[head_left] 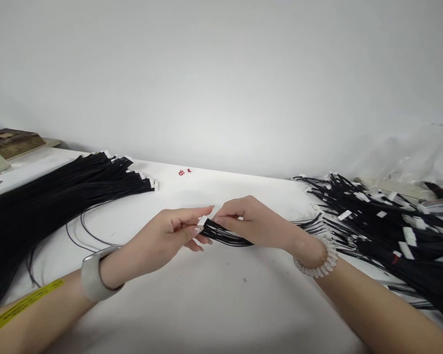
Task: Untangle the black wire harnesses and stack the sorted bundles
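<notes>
My left hand (182, 227) pinches a small white connector (203, 221) between thumb and fingers over the middle of the table. From the connector a bundle of thin black wires (229, 237) runs to the right, passing under my right hand (249, 221). The right thumb and forefinger are pressed together at the wires, close beside the connector. Which single wire they grip, if any, is too small to make out. A pale watch band circles my left wrist, and a clear bead bracelet my right.
A thick pile of black wires (59, 196) with white connectors lies at the left. More black cables (372, 221) with white ends are heaped at the right, near clear plastic (409, 157). Small red rings (181, 172) lie toward the back of the white table (221, 305), before a wall.
</notes>
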{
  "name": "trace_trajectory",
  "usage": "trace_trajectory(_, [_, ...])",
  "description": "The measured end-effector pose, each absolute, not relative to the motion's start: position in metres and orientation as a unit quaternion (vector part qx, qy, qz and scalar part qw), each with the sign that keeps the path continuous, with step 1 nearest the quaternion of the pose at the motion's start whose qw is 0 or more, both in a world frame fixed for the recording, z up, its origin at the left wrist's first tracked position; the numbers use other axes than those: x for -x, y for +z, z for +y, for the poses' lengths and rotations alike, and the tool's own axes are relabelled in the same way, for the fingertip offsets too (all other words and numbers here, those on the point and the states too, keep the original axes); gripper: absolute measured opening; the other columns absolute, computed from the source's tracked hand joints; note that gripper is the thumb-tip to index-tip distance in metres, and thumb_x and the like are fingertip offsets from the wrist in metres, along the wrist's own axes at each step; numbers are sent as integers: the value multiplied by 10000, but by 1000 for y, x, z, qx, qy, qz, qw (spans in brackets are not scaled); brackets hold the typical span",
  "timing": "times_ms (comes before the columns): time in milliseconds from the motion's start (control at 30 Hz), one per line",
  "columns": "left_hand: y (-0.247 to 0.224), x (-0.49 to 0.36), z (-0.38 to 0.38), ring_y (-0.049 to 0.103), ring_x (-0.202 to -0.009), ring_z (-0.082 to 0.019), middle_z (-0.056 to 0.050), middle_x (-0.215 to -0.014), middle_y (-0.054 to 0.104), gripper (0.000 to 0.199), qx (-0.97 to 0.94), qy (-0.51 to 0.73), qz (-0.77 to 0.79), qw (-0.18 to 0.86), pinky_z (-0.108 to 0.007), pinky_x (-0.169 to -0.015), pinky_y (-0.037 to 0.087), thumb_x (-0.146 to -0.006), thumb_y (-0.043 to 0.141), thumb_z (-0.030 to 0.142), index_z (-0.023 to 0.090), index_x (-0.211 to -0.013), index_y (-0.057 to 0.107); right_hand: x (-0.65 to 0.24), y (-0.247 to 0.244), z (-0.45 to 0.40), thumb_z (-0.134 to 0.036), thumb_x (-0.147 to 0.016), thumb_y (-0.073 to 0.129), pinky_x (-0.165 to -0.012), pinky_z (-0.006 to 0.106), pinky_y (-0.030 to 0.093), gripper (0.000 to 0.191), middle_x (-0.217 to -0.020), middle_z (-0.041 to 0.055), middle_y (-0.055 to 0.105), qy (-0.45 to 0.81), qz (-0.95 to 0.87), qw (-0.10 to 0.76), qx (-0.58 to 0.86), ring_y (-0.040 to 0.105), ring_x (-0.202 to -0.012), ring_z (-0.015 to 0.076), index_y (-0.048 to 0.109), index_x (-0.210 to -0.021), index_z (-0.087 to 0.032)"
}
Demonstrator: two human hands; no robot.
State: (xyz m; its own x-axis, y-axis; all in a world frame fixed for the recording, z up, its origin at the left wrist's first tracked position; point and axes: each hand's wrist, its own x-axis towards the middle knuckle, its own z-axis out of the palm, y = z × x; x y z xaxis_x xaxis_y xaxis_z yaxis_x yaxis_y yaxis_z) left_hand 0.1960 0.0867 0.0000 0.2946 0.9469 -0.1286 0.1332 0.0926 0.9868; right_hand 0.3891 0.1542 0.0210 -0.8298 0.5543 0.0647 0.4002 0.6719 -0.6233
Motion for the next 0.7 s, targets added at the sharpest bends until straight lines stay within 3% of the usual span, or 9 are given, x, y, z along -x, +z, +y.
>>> trace_trajectory(300, [2, -200, 83, 610, -750, -112, 4, -755, 610, 341, -574, 361, 487, 551, -240, -651, 543, -829, 466, 267, 226, -1165, 509, -389, 30, 151, -325, -885, 318, -511, 180, 318, 280, -682, -6, 512, 277, -927, 106, 228, 393, -563, 56, 520, -793, -154])
trace_trajectory(467, [0, -199, 85, 617, -756, -129, 2, -756, 598, 349, -560, 360, 497, 557, -260, -660, 543, -822, 477, 297, 219, -1162, 494, -388, 27, 148, -245, -889, 316, -586, 207, 308, 254, -745, 19, 516, 177, -948, 111, 241, 421, -641, 72, 536, -812, -144])
trace_trajectory(700, [2, -199, 84, 625, -763, -162, -6, -721, 603, 343, -546, 356, 516, 557, -283, -679, 535, -796, 508, 353, 219, -1112, 511, -388, 21, 151, -96, -796, 381, -554, 235, 232, 186, -732, 33, 486, 74, -951, 101, 282, 362, -604, 87, 562, -824, -131])
